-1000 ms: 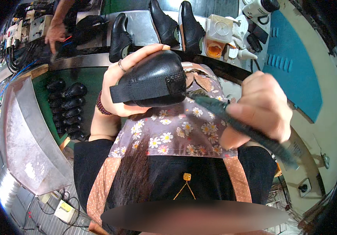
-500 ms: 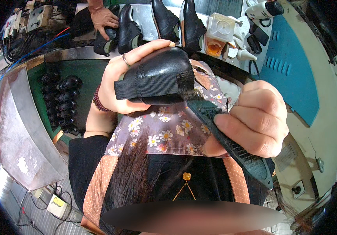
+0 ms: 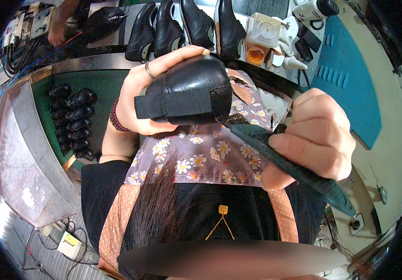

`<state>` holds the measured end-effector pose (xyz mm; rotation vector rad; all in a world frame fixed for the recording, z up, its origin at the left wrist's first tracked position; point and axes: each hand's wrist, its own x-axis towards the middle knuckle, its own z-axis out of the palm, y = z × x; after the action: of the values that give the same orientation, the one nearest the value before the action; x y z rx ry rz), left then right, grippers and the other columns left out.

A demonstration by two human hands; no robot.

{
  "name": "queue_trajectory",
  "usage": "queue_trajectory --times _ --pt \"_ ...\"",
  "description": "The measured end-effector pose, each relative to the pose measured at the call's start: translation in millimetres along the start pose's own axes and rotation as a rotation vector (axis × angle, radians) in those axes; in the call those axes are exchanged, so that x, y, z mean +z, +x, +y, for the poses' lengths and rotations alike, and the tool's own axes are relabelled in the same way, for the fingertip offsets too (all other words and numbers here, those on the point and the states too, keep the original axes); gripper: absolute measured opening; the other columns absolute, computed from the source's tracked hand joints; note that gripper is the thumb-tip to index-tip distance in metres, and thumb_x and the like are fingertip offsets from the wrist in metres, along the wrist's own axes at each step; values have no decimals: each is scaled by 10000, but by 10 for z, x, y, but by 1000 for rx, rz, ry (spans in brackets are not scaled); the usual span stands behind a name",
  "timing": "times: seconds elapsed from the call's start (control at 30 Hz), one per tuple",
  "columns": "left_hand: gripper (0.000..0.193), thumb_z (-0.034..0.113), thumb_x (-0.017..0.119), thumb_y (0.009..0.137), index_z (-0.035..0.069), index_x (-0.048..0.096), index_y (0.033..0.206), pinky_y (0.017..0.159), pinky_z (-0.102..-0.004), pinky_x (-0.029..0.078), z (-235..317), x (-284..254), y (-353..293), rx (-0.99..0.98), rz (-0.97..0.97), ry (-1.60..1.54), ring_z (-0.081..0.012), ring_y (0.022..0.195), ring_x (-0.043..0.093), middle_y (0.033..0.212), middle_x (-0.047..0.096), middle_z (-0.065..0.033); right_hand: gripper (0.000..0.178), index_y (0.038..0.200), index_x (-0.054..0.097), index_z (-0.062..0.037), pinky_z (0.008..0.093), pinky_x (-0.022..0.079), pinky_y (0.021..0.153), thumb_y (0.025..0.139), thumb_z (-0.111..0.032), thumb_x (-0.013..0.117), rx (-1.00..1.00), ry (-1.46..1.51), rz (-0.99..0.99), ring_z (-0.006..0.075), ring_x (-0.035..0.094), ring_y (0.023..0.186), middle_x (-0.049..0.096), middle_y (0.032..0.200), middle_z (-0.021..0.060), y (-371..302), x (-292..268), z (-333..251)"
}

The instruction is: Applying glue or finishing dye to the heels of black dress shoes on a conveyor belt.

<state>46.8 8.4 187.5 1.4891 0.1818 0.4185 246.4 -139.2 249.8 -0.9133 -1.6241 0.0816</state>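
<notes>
My left hand (image 3: 138,88) is wrapped round a black leather shoe (image 3: 194,74), its rounded end turned up and a ribbed black elastic strap (image 3: 177,104) running across it. The fingers lie over the shoe's top edge, while the palm is behind it on the left. On the right, my right hand (image 3: 315,135) is closed on the handle of a dark green-grey brush (image 3: 275,156). The brush slants up to the left. Its bristle end (image 3: 231,120) is at the shoe's lower right edge; whether it touches, I cannot tell. The brush is slightly blurred.
Several black shoes (image 3: 201,28) stand along the bench ahead. A translucent container (image 3: 262,30) and an orange-amber cup (image 3: 256,55) are right of them. Several dark rounded pieces (image 3: 80,125) fill a green recess at left. A co-worker's hand (image 3: 57,36) is at the far left.
My right hand and the brush have moved right and slightly away from the strap. The co-worker's hand has left the shoes and gone left. The two leftmost bench shoes now stand farther right.
</notes>
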Motion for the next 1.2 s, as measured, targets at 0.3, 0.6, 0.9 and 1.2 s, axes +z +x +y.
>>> queue_trajectory --times 0.3,0.6,0.9,1.2 --pt "908 424 777 632 -128 460 1278 984 -316 416 -39 -35 23 74 -60 95 -282 1141 588 1242 570 -222 494 722 620 14 303 332 436 717 -463 751 347 -85 45 177 467 506 498 544 30 81 19 -104" --pt "862 477 729 661 -118 499 1242 951 -341 444 -63 -40 50 171 -101 214 -330 1111 604 1225 573 -244 433 783 628 37 291 323 459 703 -355 795 389 -166 -327 184 455 500 559 564 65 214 -167 -95" --pt "837 482 734 673 -105 517 1229 954 -360 446 -32 -60 -24 161 -63 242 -340 1106 604 1214 581 -241 369 792 614 15 291 340 470 763 -325 755 361 -48 -162 191 474 516 589 599 79 110 -96 20" --pt "767 298 813 690 -105 491 1258 945 -335 462 -83 104 -245 94 205 -79 -263 1079 618 1208 598 -213 180 817 705 38 292 425 513 668 -40 769 577 167 -82 194 577 542 674 701 99 -46 -30 82"
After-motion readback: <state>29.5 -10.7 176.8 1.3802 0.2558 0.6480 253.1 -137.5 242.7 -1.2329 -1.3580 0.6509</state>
